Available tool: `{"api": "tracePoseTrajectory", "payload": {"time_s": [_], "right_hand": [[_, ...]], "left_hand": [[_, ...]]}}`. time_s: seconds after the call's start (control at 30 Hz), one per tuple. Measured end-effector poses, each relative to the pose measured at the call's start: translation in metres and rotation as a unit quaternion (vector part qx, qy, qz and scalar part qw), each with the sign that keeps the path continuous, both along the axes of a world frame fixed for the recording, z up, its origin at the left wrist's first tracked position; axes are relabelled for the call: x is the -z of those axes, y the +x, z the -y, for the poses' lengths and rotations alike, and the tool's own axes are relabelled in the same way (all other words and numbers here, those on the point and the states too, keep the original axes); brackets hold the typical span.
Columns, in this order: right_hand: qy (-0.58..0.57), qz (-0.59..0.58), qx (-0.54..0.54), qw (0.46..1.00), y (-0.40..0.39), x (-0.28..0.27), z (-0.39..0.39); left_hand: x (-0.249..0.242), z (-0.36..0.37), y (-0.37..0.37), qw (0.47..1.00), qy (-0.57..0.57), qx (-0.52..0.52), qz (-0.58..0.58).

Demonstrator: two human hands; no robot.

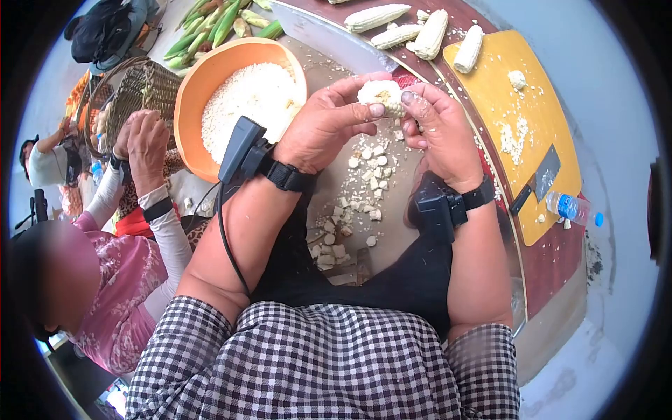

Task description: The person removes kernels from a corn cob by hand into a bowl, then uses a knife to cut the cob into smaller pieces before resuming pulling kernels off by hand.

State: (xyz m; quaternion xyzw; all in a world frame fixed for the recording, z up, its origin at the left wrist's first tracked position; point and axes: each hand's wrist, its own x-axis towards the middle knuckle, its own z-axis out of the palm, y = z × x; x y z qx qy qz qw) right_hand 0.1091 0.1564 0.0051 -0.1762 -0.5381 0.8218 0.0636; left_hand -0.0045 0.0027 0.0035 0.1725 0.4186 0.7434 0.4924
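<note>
My left hand (325,126) grips a short piece of white corn cob (382,95) from its left side, thumb on top. On its right side my right hand (442,133) pinches the same piece between thumb and fingers. Some kernels show along its lower right edge, and its middle is pale and rough. Left of my left hand stands an orange basin (191,105) with many loose white kernels (241,98) in it. Below the hands, cob pieces (374,185) lie scattered on the floor.
A yellow board (553,91) on the red table (553,280) at right bears a cleaver (546,171) and kernels. A bottle (570,208) lies at its edge. Peeled cobs (430,35) lie at the top. A co-worker (115,287) sits at left near a wicker basket (140,91).
</note>
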Motion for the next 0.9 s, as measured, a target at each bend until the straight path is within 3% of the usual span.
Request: {"api": "tracePoseTrajectory", "payload": {"time_s": [0.6,0.8,0.9], "right_hand": [[-0.146,-0.102,0.022,0.984,-0.002,0.004,-0.004],[-0.131,-0.107,0.035,0.985,-0.001,0.006,-0.008],[-0.033,-0.085,0.031,0.995,0.000,0.005,-0.007]], "left_hand": [[-0.006,0.001,0.000,0.999,-0.015,-0.039,0.006],[-0.003,0.001,0.000,1.000,-0.004,-0.016,0.023],[-0.001,-0.003,0.003,0.999,-0.043,-0.024,0.020]]}}
